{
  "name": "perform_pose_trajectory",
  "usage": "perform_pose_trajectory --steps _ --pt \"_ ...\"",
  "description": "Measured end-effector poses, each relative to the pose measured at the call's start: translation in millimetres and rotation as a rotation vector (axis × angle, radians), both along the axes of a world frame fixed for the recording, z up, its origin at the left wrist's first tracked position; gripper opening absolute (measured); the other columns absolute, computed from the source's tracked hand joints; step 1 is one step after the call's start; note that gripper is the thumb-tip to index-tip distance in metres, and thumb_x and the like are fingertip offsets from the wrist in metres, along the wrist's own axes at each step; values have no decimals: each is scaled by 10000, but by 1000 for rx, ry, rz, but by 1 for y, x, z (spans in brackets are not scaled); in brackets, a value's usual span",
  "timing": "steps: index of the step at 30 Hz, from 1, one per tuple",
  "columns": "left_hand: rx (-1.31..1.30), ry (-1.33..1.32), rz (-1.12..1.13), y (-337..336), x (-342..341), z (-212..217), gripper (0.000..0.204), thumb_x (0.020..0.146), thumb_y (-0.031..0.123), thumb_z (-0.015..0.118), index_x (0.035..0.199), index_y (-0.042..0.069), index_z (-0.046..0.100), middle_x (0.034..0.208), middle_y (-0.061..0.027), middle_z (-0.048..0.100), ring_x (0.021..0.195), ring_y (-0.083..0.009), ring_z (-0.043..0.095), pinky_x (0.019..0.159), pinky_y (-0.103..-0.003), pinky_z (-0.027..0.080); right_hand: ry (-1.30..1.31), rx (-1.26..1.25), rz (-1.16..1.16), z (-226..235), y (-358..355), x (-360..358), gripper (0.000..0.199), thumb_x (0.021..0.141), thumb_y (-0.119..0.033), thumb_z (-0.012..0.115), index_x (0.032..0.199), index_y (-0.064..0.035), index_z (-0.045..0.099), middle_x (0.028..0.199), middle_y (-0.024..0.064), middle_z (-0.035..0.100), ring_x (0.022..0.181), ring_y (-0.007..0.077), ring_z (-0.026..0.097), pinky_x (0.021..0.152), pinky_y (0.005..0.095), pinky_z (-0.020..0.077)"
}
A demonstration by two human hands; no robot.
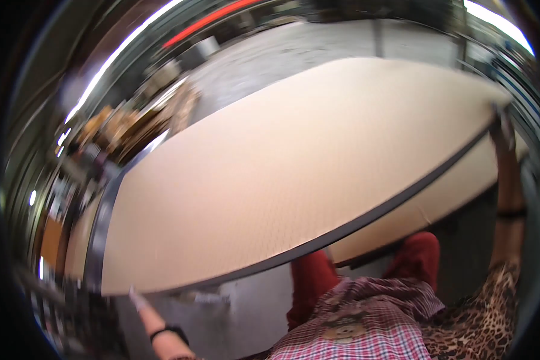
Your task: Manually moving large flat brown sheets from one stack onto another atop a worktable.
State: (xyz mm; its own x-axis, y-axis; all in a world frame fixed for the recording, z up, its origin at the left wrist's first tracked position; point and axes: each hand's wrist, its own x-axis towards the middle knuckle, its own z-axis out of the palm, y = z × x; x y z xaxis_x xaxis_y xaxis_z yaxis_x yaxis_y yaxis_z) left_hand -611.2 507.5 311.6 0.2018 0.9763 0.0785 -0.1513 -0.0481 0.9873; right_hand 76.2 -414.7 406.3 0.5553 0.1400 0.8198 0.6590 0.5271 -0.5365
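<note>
A large tan cardboard sheet stretches across the view in front of me, with faint lines on its face and a dark band along its near edge. At its near left corner, my left hand grips the edge, the fingers mostly hidden. My right hand is closed on the sheet's far right corner, blurred by motion, the arm stretched out. Below the dark band shows a second tan sheet, lying lower and partly covered by the first.
Stacked flat cardboard lies at the left behind the sheet. Beyond it spreads a grey floor, with a pale box at the back. Blue and grey rails run along the right. My legs in red trousers are close under the near edge.
</note>
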Motion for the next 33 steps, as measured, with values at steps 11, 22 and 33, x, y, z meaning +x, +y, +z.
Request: perform_pose_trajectory --steps 11,22,33 --pt "-967 -164 -1319 -432 279 -31 336 832 285 546 1033 17 520 943 -57 591 858 -202 560 747 -309 465 805 99 -619 -27 -175 -95 409 730 -337 621 1033 -69 560 943 46 593 871 172 552 803 293 437" --pt "393 1088 -734 -328 389 -260 896 641 373 736 1284 -32 262 1306 -214 317 1172 -333 363 978 -399 298 1319 103 -433 -230 -46 -139 293 752 -222 637 922 11 586 862 113 608 732 208 575 666 340 472" --pt "-249 480 -899 -340 449 -220 449 725 -6 624 1132 0 432 1029 -140 553 855 -292 560 708 -405 496 1567 276 -615 -406 -101 -86 344 781 -171 602 1063 2 509 993 161 582 869 317 554 774 433 437"
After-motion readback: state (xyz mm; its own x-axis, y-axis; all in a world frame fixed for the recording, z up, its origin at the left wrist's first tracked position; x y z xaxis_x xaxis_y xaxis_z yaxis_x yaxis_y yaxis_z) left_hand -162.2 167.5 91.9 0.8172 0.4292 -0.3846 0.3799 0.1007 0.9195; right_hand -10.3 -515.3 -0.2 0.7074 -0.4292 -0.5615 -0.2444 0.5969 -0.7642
